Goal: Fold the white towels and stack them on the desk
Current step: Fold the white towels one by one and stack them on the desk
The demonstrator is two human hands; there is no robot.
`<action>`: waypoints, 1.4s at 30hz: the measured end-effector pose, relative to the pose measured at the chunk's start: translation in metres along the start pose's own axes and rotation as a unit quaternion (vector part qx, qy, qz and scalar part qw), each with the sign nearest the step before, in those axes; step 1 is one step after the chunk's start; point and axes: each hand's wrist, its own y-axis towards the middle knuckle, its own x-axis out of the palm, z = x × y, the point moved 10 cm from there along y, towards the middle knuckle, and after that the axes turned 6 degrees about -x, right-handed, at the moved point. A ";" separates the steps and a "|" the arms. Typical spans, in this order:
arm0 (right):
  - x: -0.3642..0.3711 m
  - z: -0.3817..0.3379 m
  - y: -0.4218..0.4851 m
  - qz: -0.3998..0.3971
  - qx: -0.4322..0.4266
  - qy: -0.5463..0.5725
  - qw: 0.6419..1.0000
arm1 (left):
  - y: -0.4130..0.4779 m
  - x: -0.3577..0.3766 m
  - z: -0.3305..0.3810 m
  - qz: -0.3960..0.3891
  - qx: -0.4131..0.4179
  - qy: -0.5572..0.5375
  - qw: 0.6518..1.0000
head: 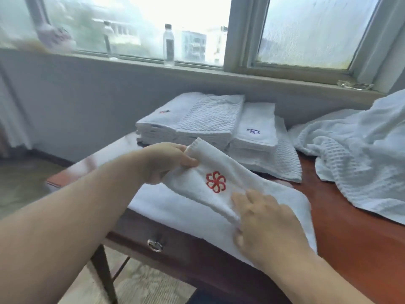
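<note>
Desk [341,216], red-brown wood, is filling the lower right of the frame and carrying all the linen; its near and right edges are running out of view. Loose waffle towel [361,154], at the right edge, is lying crumpled, seemingly awaiting folding; its extent is being cut off. Folded stack [197,119], at centre, is sitting squared against the wall, probably to leave working room in front; the number of towels in it is hard to make out. Smaller stack [254,130] with a blue emblem is sitting just beside it, touching. White towel [219,183] with a red emblem is lying partly on the desk at lower centre, one end raised. Left grip [166,161] is pinching its hemmed corner, apparently lifting it to carry a fold over. Right grip [267,224] is pressing flat on the towel with straight fingers, likely anchoring the crease; its thumb is blurred. Bottle [168,44] is standing on the sill, upper centre.
</note>
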 end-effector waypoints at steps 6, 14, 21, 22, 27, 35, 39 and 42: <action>-0.001 -0.030 0.004 0.007 -0.058 -0.017 0.998 | -0.005 -0.074 -0.008 0.081 -0.023 0.068 0.994; -0.005 -0.051 0.025 0.011 -0.070 0.026 0.997 | -0.009 -0.134 -0.035 0.171 -0.053 0.147 0.973; 0.000 -0.030 0.017 -0.021 -0.037 0.192 0.981 | -0.010 -0.148 -0.041 0.327 -0.031 0.366 0.871; -0.002 -0.021 0.015 -0.008 -0.020 0.211 0.977 | -0.014 -0.142 -0.031 0.356 0.016 0.377 0.855; 0.005 0.012 0.009 0.018 -0.001 0.224 0.974 | -0.008 -0.034 -0.009 0.177 0.246 0.387 0.871; 0.022 0.061 -0.029 0.146 0.101 0.339 0.924 | 0.024 0.015 -0.040 0.131 0.191 0.487 0.842; 0.047 0.094 -0.067 0.183 0.355 0.639 0.657 | 0.023 0.015 -0.040 0.133 0.184 0.496 0.838; 0.055 0.059 -0.071 0.112 0.364 0.814 0.438 | 0.021 0.018 -0.041 0.133 0.172 0.506 0.835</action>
